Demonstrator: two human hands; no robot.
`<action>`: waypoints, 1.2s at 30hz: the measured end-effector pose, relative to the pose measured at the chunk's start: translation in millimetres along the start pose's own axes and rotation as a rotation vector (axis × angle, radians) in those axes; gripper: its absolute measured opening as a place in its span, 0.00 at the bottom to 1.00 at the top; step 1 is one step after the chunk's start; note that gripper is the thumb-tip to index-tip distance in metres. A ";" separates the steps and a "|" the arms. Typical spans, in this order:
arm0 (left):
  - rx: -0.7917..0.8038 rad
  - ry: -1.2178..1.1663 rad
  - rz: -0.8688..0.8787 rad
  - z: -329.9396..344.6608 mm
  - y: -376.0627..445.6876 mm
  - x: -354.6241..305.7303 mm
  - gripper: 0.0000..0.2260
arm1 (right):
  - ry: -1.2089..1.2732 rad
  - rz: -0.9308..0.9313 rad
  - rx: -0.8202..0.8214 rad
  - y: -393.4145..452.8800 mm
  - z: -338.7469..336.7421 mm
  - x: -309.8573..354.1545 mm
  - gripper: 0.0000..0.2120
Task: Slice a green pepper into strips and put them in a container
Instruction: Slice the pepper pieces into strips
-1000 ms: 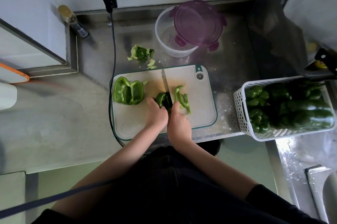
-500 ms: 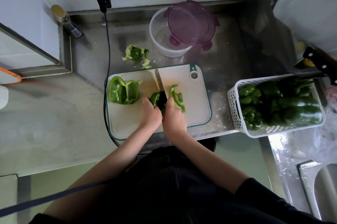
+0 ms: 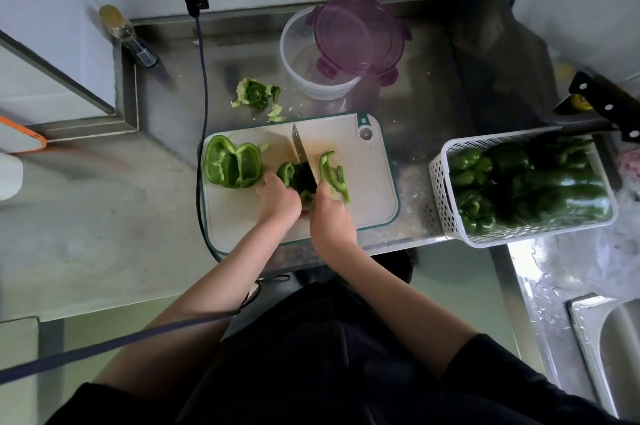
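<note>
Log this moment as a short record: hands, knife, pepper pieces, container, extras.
left hand: holds pepper piece on the board
right hand: grips the knife
knife: blade on the pepper piece
strips: right of the blade, on the board
pepper half: uncut, at the board's left end
container: behind the board, no strips visible, purple lid resting on its rim
basket: whole peppers, right of the board

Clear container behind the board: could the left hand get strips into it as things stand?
Probably not straight away. The purple lid lies across most of the clear container, leaving only a gap at its left. The left hand is also busy holding the pepper piece on the cutting board.
</note>
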State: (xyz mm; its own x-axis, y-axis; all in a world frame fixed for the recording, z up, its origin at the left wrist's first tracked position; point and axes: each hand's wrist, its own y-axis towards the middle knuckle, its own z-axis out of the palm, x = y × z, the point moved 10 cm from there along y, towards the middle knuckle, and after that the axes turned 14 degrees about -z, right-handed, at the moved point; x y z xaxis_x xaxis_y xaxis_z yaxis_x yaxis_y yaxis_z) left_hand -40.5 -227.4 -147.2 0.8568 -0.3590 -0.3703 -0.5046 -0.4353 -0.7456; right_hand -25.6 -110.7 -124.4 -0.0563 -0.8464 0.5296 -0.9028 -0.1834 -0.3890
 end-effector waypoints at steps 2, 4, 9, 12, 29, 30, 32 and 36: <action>0.003 0.048 0.013 2.1 2.9 1.7 0.17 | 0.005 -0.014 0.009 4.4 -2.9 2.4 0.12; 0.032 0.042 0.017 5.7 5.9 6.0 0.17 | 0.003 -0.014 -0.004 19.3 -8.4 6.3 0.14; 0.114 -0.170 -0.083 5.4 26.3 22.5 0.23 | 0.028 -0.003 -0.028 8.4 -4.0 -5.4 0.11; 0.183 -0.267 -0.152 -0.7 28.8 28.9 0.24 | 0.091 0.012 -0.081 2.1 -15.1 -24.1 0.12; 0.391 -0.363 -0.144 5.5 19.0 14.7 0.20 | 0.247 0.144 -0.330 -27.0 -60.4 -92.9 0.10; 0.398 -0.356 -0.155 3.8 19.2 18.5 0.20 | 0.245 0.155 -0.310 -27.4 -56.6 -94.1 0.10; 0.374 -0.305 -0.159 -1.2 22.6 27.6 0.19 | 0.251 0.179 -0.278 -25.9 -50.5 -94.8 0.10; 0.331 -0.252 -0.152 -6.5 22.3 33.3 0.15 | 0.192 0.139 -0.208 -12.1 -46.5 -83.8 0.10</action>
State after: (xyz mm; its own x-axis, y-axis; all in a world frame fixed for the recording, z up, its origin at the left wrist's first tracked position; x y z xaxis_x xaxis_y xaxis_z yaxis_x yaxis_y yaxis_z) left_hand -23.9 -254.4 -172.5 0.9384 -0.0813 -0.3357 -0.3449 -0.1645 -0.9241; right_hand -29.8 -14.3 -129.0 -0.2467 -0.7426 0.6226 -0.9476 0.0503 -0.3155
